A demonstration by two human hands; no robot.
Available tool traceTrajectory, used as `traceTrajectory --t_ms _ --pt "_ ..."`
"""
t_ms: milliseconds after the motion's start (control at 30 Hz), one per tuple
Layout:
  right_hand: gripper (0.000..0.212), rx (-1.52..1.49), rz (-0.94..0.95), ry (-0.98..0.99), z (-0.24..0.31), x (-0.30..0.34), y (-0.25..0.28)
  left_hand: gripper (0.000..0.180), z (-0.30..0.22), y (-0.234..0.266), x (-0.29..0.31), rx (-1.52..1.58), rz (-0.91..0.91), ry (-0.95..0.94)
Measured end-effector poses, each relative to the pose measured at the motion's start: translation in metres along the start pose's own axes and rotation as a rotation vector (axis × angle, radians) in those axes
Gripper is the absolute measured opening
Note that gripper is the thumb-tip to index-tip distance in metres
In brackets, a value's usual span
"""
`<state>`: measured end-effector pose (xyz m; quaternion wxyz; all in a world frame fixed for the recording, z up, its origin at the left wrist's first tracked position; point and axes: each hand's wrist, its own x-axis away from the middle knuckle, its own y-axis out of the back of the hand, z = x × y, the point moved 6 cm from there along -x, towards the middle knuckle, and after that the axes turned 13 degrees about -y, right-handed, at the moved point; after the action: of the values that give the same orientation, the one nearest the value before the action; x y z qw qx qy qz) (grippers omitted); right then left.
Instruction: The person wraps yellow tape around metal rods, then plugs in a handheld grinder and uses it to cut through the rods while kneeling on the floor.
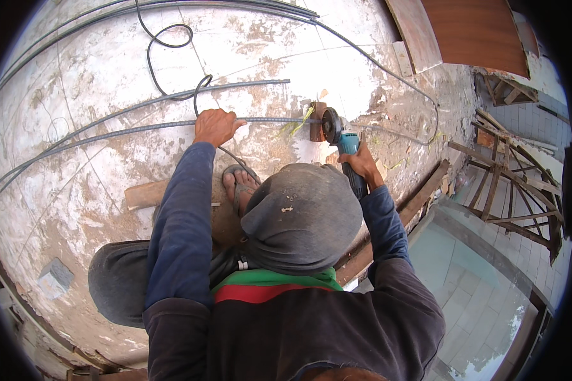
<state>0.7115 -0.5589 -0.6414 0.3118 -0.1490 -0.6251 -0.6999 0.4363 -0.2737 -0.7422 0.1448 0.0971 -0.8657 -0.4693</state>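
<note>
Cutting step: left hand (215, 126) clamps the long ribbed grey steel bar (140, 130) against the concrete slab (76, 190). Beside the small brown wooden block (316, 120) under the bar, right hand (361, 162) wraps the teal angle grinder (344, 141). The next move likely needs steady downward pressure.

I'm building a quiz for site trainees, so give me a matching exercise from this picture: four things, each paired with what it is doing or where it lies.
1 left hand
2 right hand
3 black cable
4 wooden block

a grips the teal angle grinder
b props the bar by the disc
c presses on the steel bar
d loops across the floor

Pairs: 1-c, 2-a, 3-d, 4-b
</note>
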Motion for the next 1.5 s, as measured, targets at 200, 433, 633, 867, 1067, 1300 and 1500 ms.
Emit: traceTrajectory --t_ms 200,433,633,867,1067,1300,1500 --pt "0.073 0.017 -0.038 -0.014 0.013 -0.005 0.002 0.050 -0.002 0.003 0.001 -0.075 -0.033 -0.041" --pt "0.070 -0.008 -0.031 -0.020 0.027 -0.003 0.006 0.049 -0.001 0.002 0.001 -0.002 0.002 -0.001" --pt "0.068 -0.041 -0.002 -0.064 0.034 0.004 0.008 0.050 0.000 0.001 0.000 -0.012 0.028 0.006" --pt "0.071 0.015 -0.018 0.002 0.025 0.003 0.008 0.051 -0.002 0.004 0.001 -0.062 -0.033 -0.025" --pt "0.071 -0.015 -0.051 0.028 0.001 -0.001 0.001 0.050 -0.002 0.002 0.000 0.013 0.010 0.005" --pt "0.082 -0.259 -0.021 -0.105 0.014 0.024 0.018 0.048 0.001 0.002 0.002 0.004 0.027 0.008" --pt "0.084 -0.382 -0.083 -0.119 -0.002 0.032 0.038 0.050 -0.006 0.005 -0.002 -0.010 0.014 -0.021"
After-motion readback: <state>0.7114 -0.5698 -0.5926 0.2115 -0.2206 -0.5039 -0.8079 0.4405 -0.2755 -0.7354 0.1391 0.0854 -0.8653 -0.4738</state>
